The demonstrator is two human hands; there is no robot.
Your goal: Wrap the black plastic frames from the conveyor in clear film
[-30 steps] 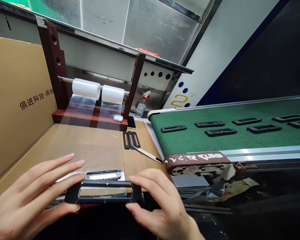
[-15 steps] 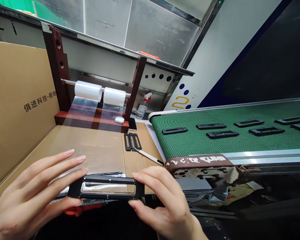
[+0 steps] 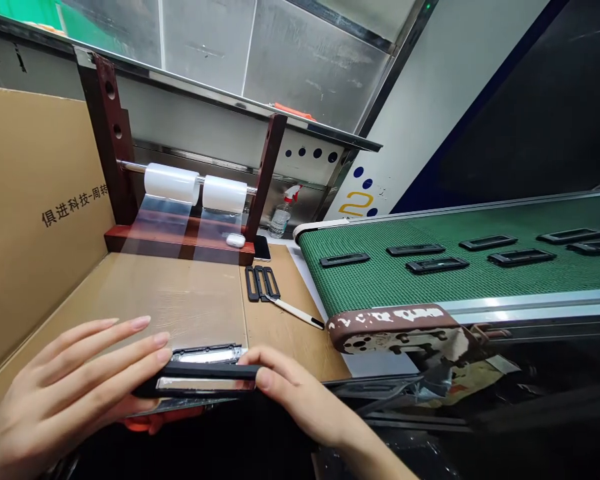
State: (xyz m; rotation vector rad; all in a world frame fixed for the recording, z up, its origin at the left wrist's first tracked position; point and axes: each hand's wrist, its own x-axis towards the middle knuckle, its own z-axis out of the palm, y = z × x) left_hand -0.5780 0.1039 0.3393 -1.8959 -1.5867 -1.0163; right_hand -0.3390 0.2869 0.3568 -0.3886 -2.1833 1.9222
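Note:
Near the front edge of the bench, a black plastic frame (image 3: 203, 371) with a long clear window is held up, tilted, between my two hands. My left hand (image 3: 85, 383) grips its left end, thumb below and fingers above. At the other end, my right hand (image 3: 293, 397) pinches the frame between thumb and fingers. Just behind it, a second black frame (image 3: 207, 353) lies on clear film. Several similar black frames (image 3: 263, 284) lie side by side on the cardboard, with a white-handled cutter (image 3: 296, 312) touching them.
Two film rolls (image 3: 172, 183) hang on a rod in a dark red stand (image 3: 180, 245), clear film running forward. A green conveyor belt (image 3: 380, 283) at right carries several black frames. A spray bottle (image 3: 281, 217) and cardboard box (image 3: 35, 200) stand behind and left.
The held frame has tilted, so its face looks narrower. My right hand has turned, its fingers now nearer the frame's top edge. The view has shifted slightly.

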